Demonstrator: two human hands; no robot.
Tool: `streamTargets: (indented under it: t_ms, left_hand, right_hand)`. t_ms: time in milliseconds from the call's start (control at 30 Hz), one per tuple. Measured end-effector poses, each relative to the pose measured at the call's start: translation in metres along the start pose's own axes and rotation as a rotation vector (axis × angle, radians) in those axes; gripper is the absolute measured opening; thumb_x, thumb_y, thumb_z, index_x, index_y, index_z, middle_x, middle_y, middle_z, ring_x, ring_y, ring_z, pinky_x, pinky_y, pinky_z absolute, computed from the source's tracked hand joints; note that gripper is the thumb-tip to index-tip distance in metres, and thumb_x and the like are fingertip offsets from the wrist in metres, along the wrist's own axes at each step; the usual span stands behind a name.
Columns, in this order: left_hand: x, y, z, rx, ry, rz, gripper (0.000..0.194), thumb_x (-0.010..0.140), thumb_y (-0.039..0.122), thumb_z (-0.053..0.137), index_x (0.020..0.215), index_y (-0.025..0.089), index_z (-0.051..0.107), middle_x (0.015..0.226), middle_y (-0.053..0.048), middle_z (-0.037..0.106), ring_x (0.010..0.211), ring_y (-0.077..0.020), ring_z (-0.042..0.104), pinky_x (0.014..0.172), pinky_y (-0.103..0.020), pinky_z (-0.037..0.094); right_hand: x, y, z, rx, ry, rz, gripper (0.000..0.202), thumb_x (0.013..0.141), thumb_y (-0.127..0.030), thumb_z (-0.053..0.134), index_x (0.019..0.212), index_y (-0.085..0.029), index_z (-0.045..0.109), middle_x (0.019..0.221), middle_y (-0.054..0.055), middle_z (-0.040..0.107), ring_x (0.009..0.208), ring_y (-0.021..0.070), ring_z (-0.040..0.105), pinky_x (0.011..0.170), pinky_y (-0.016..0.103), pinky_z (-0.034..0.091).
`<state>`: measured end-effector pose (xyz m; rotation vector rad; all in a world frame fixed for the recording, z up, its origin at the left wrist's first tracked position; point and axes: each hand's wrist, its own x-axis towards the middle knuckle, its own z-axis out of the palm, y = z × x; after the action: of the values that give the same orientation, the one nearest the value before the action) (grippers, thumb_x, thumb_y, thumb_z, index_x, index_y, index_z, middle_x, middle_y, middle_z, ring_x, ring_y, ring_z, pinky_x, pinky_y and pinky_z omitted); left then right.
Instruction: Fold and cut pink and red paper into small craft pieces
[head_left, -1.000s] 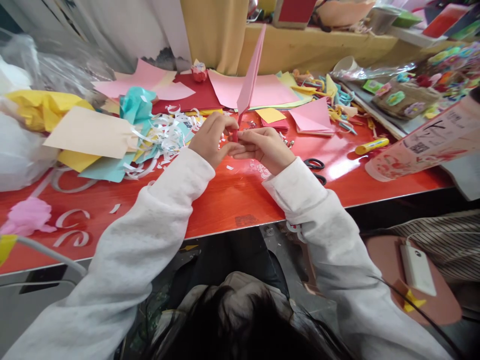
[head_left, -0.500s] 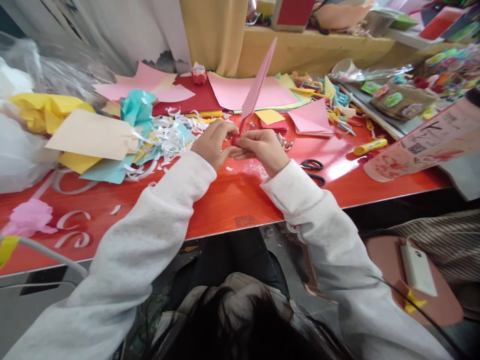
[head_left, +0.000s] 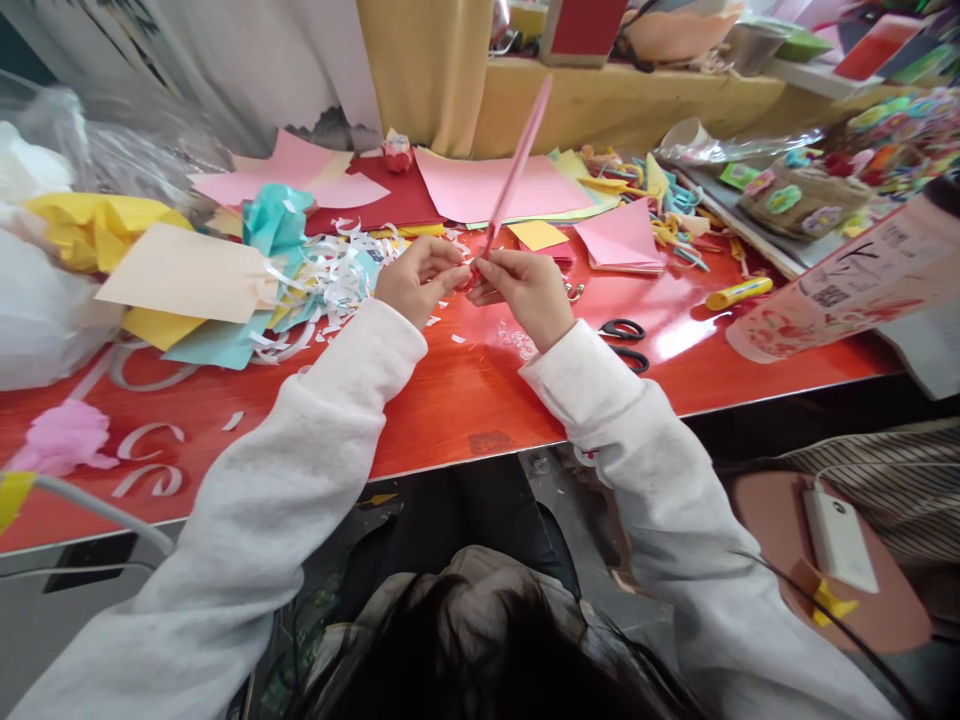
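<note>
A long pink paper piece point(head_left: 517, 165) rises from between my fingertips and leans a little right, seen nearly edge-on. My right hand point(head_left: 529, 288) pinches its lower end. My left hand point(head_left: 422, 280) meets it there, thumb and fingers closed on the small red, crumpled-looking base point(head_left: 472, 278) of the piece. Fingers partly hide that base. Just behind my right hand lie a yellow paper square point(head_left: 538, 234) on red paper and a stack of pink paper point(head_left: 621, 236). White paper shreds point(head_left: 337, 280) are heaped left of my left hand.
Black-handled scissors point(head_left: 626, 342) lie right of my right forearm on the red table point(head_left: 450, 420). Farther right are a yellow tube point(head_left: 739, 293) and a leaning pink bottle point(head_left: 840, 285). Crumpled yellow tissue point(head_left: 105, 225) and a beige sheet point(head_left: 187, 272) sit at left.
The pink paper piece has turned and now shows a narrower edge. My left fingers have shifted slightly and loosened a little around the base; both hands stay in about the same place.
</note>
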<state>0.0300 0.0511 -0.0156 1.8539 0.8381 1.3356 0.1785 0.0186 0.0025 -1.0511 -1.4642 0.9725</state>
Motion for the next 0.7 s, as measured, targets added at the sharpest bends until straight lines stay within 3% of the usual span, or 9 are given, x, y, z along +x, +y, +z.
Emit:
streamTargets:
  t_ms: [200, 400, 500, 700]
  left_hand:
    - [-0.0009, 0.0, -0.0018, 0.066, 0.036, 0.06, 0.005, 0.072, 0.02, 0.06, 0.076, 0.02, 0.062, 0.066, 0.003, 0.062, 0.063, -0.0107, 0.06, 0.064, -0.026, 0.051]
    - [-0.0029, 0.0028, -0.0028, 0.115, 0.041, 0.107, 0.005, 0.071, 0.018, 0.061, 0.072, 0.019, 0.065, 0.065, 0.002, 0.063, 0.062, -0.0119, 0.058, 0.063, -0.028, 0.049]
    - [-0.0023, 0.0015, -0.0037, 0.156, 0.038, 0.114, 0.007, 0.073, 0.019, 0.06, 0.072, 0.021, 0.067, 0.067, 0.001, 0.064, 0.063, -0.0125, 0.058, 0.063, -0.028, 0.049]
    - [0.0, -0.0007, -0.0031, 0.212, 0.003, 0.274, 0.007, 0.074, 0.023, 0.062, 0.074, 0.021, 0.069, 0.071, -0.001, 0.062, 0.068, -0.0118, 0.057, 0.065, -0.028, 0.049]
  right_hand:
    - [-0.0037, 0.0005, 0.003, -0.16, -0.02, -0.055, 0.03, 0.08, -0.041, 0.052, 0.069, -0.014, 0.057, 0.06, -0.001, 0.058, 0.051, 0.0053, 0.058, 0.054, 0.018, 0.051]
    - [-0.0041, 0.0, 0.0005, -0.129, -0.137, -0.049, 0.034, 0.079, -0.044, 0.051, 0.064, -0.014, 0.056, 0.058, 0.0, 0.058, 0.052, 0.0076, 0.058, 0.056, 0.022, 0.051]
    - [-0.0038, -0.0012, -0.0009, -0.131, -0.209, -0.028, 0.029, 0.079, -0.04, 0.054, 0.067, -0.014, 0.058, 0.057, 0.0, 0.058, 0.055, 0.0085, 0.058, 0.059, 0.023, 0.05]
    - [-0.0015, 0.0015, -0.0011, -0.183, -0.151, 0.009, 0.019, 0.08, -0.025, 0.055, 0.065, -0.013, 0.058, 0.056, -0.001, 0.057, 0.05, 0.0076, 0.054, 0.053, 0.022, 0.046]
